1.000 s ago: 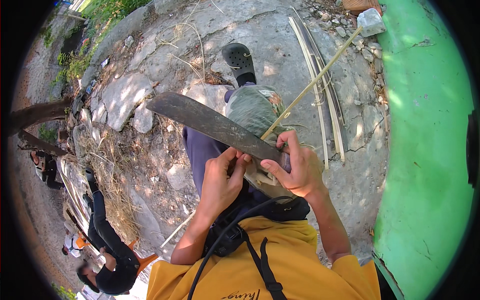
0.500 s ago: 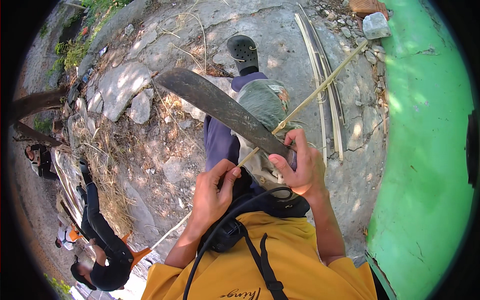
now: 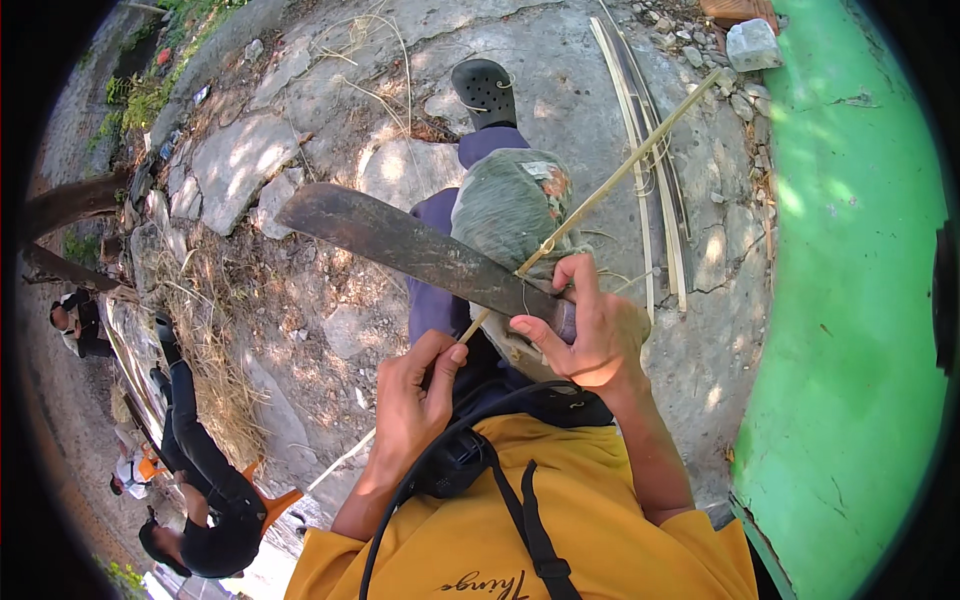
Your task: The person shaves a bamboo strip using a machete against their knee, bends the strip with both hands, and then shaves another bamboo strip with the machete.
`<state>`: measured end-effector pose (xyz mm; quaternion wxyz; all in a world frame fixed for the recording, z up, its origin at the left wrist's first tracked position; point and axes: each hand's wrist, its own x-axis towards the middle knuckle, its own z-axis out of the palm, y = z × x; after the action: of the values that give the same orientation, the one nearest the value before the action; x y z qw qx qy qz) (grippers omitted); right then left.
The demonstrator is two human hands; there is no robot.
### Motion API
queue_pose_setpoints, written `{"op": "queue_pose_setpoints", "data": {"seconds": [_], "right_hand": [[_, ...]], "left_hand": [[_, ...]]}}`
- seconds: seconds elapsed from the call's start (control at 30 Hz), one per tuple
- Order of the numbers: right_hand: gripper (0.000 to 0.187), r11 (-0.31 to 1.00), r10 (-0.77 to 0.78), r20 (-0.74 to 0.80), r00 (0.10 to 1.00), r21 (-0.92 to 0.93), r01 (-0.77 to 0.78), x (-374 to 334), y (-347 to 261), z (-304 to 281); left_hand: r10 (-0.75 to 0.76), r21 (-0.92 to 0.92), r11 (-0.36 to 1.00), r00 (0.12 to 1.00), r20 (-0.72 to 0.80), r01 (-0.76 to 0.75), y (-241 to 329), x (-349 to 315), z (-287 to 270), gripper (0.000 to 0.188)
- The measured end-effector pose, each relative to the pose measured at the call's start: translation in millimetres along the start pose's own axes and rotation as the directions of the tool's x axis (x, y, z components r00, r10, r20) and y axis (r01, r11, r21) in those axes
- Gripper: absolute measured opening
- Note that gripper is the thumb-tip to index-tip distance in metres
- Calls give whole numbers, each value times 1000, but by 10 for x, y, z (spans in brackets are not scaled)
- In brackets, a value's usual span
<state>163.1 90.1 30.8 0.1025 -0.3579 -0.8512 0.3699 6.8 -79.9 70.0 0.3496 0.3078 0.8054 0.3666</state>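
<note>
My right hand (image 3: 590,335) is closed round the grip end of a broad dark machete (image 3: 400,245), whose blade points to the left. A long thin bamboo strip (image 3: 625,180) crosses the blade near that hand. Between thumb and fingers, my left hand (image 3: 412,392) pinches the same strip nearer my body, and its pale tail runs on past my left forearm. A small curl stands on the strip just beyond the blade. Beneath lies a greenish cloth pad (image 3: 505,205) over my leg.
Several split bamboo strips (image 3: 650,170) lie on cracked concrete at the right, beside a green wall (image 3: 850,330). A pale block (image 3: 752,47) sits at the far right. Broken slabs (image 3: 240,165) and dry straw (image 3: 215,370) cover the left. A person (image 3: 205,500) sits at the lower left.
The machete and my right hand have shifted left, and the blade lies flatter across the view. My left hand has moved slightly left, still pinching the strip.
</note>
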Motion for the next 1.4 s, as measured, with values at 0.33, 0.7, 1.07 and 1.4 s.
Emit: {"op": "queue_pose_setpoints", "data": {"seconds": [0.33,0.7,1.07,1.4], "right_hand": [[60,988,62,-124,990,148,-43,75,97,84],[60,997,20,-44,999,78,-16,-5,140,53],[70,982,-157,-72,985,95,163,22,371,56],[71,973,-214,-112,970,59,222,33,338,89]], "left_hand": [[-128,95,989,982,142,115,-275,-386,-304,17],[97,-271,962,868,487,45,-224,353,104,38],[117,355,921,984,134,-158,180,209,243,16],[131,197,967,980,151,-160,-11,247,298,17]]}}
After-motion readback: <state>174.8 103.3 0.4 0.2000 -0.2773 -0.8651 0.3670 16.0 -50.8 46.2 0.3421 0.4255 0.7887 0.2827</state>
